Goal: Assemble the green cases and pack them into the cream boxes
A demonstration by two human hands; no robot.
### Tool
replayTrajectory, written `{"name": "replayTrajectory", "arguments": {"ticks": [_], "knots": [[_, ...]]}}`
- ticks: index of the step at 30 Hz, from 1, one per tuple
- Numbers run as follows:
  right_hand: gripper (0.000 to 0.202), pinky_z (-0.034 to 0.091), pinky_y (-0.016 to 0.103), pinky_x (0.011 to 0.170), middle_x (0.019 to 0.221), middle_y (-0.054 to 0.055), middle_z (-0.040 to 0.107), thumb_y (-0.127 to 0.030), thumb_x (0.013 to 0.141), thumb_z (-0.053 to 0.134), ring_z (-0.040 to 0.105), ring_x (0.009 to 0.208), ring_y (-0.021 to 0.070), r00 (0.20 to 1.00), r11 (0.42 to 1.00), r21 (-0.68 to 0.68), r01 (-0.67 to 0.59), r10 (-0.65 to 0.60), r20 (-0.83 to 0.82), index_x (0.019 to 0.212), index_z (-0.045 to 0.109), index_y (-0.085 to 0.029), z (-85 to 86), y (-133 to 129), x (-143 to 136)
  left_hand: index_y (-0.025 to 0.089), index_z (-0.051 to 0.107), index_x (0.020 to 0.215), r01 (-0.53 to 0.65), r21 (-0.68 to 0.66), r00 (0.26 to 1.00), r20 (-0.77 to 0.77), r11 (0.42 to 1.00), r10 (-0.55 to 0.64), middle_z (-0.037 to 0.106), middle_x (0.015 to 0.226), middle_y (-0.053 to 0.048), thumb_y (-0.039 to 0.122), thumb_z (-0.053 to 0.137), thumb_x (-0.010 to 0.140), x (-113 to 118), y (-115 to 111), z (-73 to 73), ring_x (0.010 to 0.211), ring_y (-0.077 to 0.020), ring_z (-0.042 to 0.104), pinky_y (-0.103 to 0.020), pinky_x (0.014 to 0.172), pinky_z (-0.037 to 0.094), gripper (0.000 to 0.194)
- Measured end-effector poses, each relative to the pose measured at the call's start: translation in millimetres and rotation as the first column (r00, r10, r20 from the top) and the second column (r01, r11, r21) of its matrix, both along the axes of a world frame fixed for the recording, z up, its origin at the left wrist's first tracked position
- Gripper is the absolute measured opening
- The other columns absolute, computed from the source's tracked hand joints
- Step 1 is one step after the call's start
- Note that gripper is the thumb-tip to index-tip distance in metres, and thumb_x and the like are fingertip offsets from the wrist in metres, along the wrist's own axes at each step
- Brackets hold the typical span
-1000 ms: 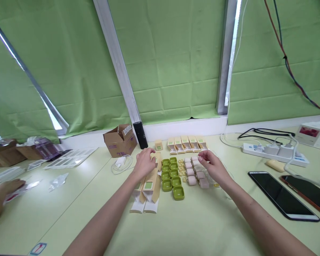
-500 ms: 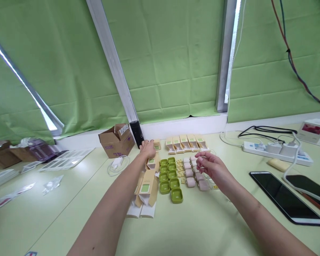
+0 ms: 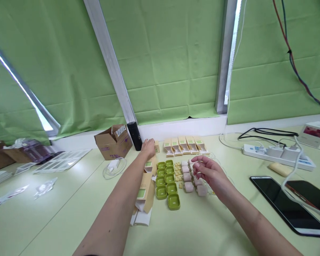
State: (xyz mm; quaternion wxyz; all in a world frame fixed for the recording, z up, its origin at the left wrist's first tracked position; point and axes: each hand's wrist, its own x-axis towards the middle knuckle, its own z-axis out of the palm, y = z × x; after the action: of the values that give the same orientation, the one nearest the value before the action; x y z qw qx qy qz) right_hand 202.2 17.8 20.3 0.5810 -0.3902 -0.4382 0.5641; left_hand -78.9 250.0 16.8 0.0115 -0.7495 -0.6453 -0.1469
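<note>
From my end, the step in hand reads to me as placing or straightening cartons in the set laid out on the pale green-yellow table (image 3: 202, 231). My left hand (image 3: 148, 147) reaches to the far end of the left group of cream cardboard cartons with green square labels (image 3: 148, 190), just beside a small upright cream carton with a green label (image 3: 156, 146); its fingers point down and away, so I cannot tell whether that grip is spread or pinching anything. My right hand (image 3: 209, 174) hangs over the right side of the layout, its grip loosely curled with the fingertips apart, and I see nothing in it. Below it lie the pale pink rounded-square pieces (image 3: 188, 187); left of those run the tiny yellow pieces (image 3: 178, 172), then the olive-green square plastic cups (image 3: 174, 201) in two columns, right of the left cartons. A row of open cream cartons with green labels (image 3: 182, 141) stands at the far side, well apart from both hands. I judge that the next move calls for a light, narrow pinch on the left, since a black cylindrical bottle (image 3: 134, 136) stands close by and the open cartons look easy to tip
</note>
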Motion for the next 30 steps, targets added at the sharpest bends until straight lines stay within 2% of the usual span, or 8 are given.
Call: {"name": "replayTrajectory", "arguments": {"ticks": [3, 8, 13, 18, 19, 21, 24, 30], "knots": [[0.051, 0.043, 0.031, 0.064, 0.071, -0.001, 0.062, -0.058, 0.065, 0.089, 0.057, 0.068, 0.016, 1.0, 1.0, 0.006, -0.005, 0.005, 0.011, 0.094, 0.07, -0.021, -0.1, -0.4, -1.0, 0.017, 0.063, 0.132, 0.02, 0.007, 0.993, 0.115, 1.0, -0.021, 0.064, 0.135, -0.011, 0.038, 0.068, 0.1, 2.0, -2.0, 0.4, 0.118, -0.0266, 0.066, -0.049, 0.099, 0.058, 0.039], [0.05, 0.043, 0.031, 0.063, 0.07, -0.001, 0.062, -0.058, 0.064, 0.09, 0.057, 0.067, 0.0162, 0.999, 1.0, 0.014, 0.014, -0.014, 0.03, 0.093, 0.07, -0.022, -1.9, 0.8, -0.4, 0.017, 0.06, 0.121, 0.062, 0.075, 0.916, 0.392, 0.995, -0.086, 0.064, 0.127, -0.015, 0.015, 0.075, 0.087, 8.7, -6.5, 10.1, 0.127, -0.03, 0.058, -0.047, 0.112, 0.045, 0.037], [0.048, 0.046, 0.031, 0.063, 0.072, 0.0, 0.064, -0.058, 0.068, 0.088, 0.06, 0.07, 0.0178, 0.996, 0.995, 0.088, 0.051, -0.058, 0.074, 0.094, 0.07, -0.022, -3.4, 0.5, -1.4, 0.019, 0.05, 0.125, 0.188, 0.174, 0.694, 0.673, 0.967, -0.256, 0.06, 0.129, -0.013, 0.022, 0.069, 0.091, 22.4, -30.3, 37.3, 0.103, -0.0198, 0.068, -0.038, 0.097, 0.054, 0.039], [0.054, 0.054, 0.038, 0.079, 0.101, 0.009, 0.074, -0.062, 0.073, 0.085, 0.067, 0.096, 0.0254, 0.978, 0.972, 0.181, 0.151, -0.174, 0.119, 0.106, 0.07, -0.022, -2.0, -5.3, -9.1, 0.02, 0.05, 0.126, 0.333, 0.245, 0.457, 0.803, 0.91, -0.383, 0.067, 0.115, -0.009, 0.041, 0.068, 0.095, 37.5, -103.3, 53.4, 0.103, -0.0201, 0.069, -0.037, 0.094, 0.057, 0.041], [0.056, 0.055, 0.039, 0.083, 0.109, 0.011, 0.074, -0.063, 0.074, 0.084, 0.067, 0.104, 0.0272, 0.974, 0.965, 0.206, 0.164, -0.191, 0.119, 0.109, 0.07, -0.023, -1.1, -7.3, -11.3, 0.02, 0.051, 0.126, 0.371, 0.236, 0.411, 0.826, 0.898, -0.387, 0.068, 0.112, -0.009, 0.047, 0.067, 0.096, 41.1, -122.1, 52.2, 0.101, -0.0208, 0.07, -0.037, 0.092, 0.058, 0.043], [0.057, 0.056, 0.041, 0.09, 0.121, 0.012, 0.072, -0.065, 0.077, 0.082, 0.066, 0.114, 0.0287, 0.975, 0.954, 0.254, 0.16, -0.192, 0.109, 0.115, 0.067, -0.025, 0.7, -11.7, -16.1, 0.022, 0.052, 0.124, 0.441, 0.199, 0.236, 0.915, 0.875, -0.328, 0.069, 0.114, -0.01, 0.052, 0.072, 0.092, 49.3, -158.3, 45.9, 0.105, -0.0232, 0.07, -0.04, 0.092, 0.059, 0.049], [0.054, 0.058, 0.041, 0.088, 0.118, 0.01, 0.072, -0.065, 0.079, 0.08, 0.068, 0.108, 0.0271, 0.988, 0.956, 0.28, 0.086, -0.117, 0.096, 0.115, 0.066, -0.027, 1.5, -17.2, -22.9, 0.023, 0.056, 0.117, 0.415, 0.204, 0.138, 0.949, 0.886, -0.283, 0.067, 0.118, -0.009, 0.054, 0.081, 0.086, 62.8, -198.0, 30.8, 0.112, -0.024, 0.067, -0.038, 0.097, 0.057, 0.051], [0.055, 0.059, 0.037, 0.077, 0.096, 0.006, 0.073, -0.061, 0.071, 0.089, 0.07, 0.086, 0.0227, 0.999, 0.984, 0.172, -0.034, 0.032, 0.013, 0.105, 0.065, -0.025, -2.2, -20.0, -30.2, 0.022, 0.057, 0.113, 0.356, 0.228, -0.029, 0.972, 0.906, -0.234, 0.07, 0.111, -0.008, 0.064, 0.079, 0.084, 74.6, -217.4, 3.9, 0.108, -0.0233, 0.069, -0.037, 0.098, 0.056, 0.055]]}}
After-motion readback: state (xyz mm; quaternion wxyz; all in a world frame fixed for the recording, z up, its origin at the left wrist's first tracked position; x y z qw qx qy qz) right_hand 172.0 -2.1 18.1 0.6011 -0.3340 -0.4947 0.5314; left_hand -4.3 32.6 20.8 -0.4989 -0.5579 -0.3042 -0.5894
